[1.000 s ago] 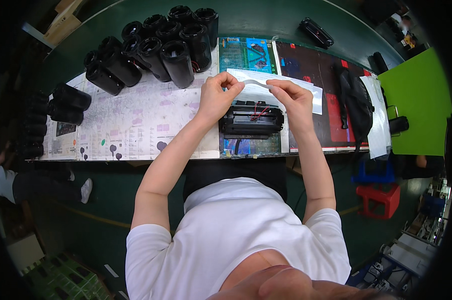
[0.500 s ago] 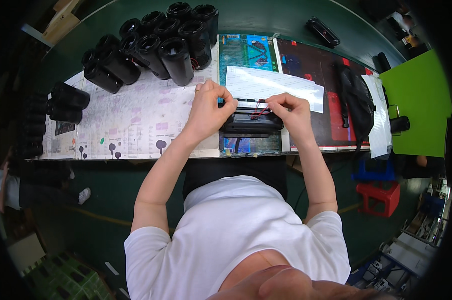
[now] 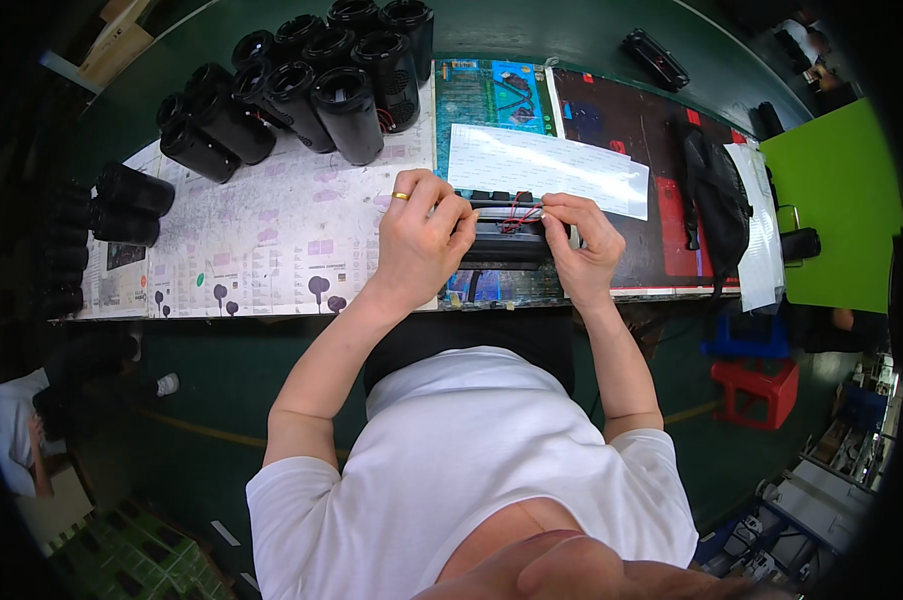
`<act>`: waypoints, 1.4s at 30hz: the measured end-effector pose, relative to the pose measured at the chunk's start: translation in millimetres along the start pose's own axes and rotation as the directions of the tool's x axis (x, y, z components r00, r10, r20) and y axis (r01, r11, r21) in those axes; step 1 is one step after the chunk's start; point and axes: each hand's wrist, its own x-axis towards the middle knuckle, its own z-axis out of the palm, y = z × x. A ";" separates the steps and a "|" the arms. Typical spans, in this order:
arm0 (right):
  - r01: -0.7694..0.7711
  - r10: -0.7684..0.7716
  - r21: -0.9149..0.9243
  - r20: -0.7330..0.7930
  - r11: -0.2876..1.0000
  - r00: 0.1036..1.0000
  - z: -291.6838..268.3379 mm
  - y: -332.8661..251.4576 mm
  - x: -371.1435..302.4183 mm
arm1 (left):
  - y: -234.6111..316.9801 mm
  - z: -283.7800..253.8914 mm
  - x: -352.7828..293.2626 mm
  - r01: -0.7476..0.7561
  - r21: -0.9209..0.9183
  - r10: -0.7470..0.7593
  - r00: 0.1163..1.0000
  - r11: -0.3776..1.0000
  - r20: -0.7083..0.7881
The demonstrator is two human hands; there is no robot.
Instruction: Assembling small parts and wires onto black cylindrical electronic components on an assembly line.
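Note:
A black cylindrical housing (image 3: 506, 252) lies on its side at the near edge of the table, long side toward me. Loose red and black wires (image 3: 516, 215) curl over its upper side. My left hand (image 3: 419, 235), with a ring on one finger, is closed at the housing's left end. Its thumb and index finger pinch together; what lies between them is hidden. At the other end, my right hand (image 3: 583, 240) pinches the right end of the wires, where a small pale bit shows between thumb and fingertips.
White printed sheets (image 3: 541, 165) lie just beyond the housing. Several open-topped black cylinders (image 3: 346, 110) stand at the back left. A black bag (image 3: 711, 190) sits to the right, by a green panel (image 3: 831, 200). One more black cylinder (image 3: 655, 60) lies beyond the table.
The housing appears turned or tilted under my hands. My left hand has opened its pinch loop and moved slightly; my right fingers have straightened along the wires' end.

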 end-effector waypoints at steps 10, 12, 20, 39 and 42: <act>0.130 -0.095 -0.457 0.100 0.880 0.991 -10.1 -28.0 12.2 | 19.3 -0.6 2.7 0.083 0.215 -0.129 0.970 0.973 0.208; 0.132 0.103 -0.700 0.284 0.702 0.953 -18.8 -36.4 21.4 | 17.2 -1.5 4.2 0.194 0.204 -0.248 0.925 0.960 0.288; 0.525 -0.302 -0.398 0.500 0.752 0.812 32.4 -47.1 55.7 | 9.1 -15.6 0.0 0.319 -0.236 -0.220 0.904 0.918 0.367; -0.403 0.083 0.120 0.888 0.907 0.453 33.9 65.1 128.2 | -12.9 -1.0 11.8 0.373 -0.254 -0.281 0.900 0.892 0.333; -0.324 0.016 0.200 0.830 0.925 0.557 57.4 63.4 149.3 | -15.3 14.1 3.8 0.453 -0.416 -0.366 0.889 0.789 0.275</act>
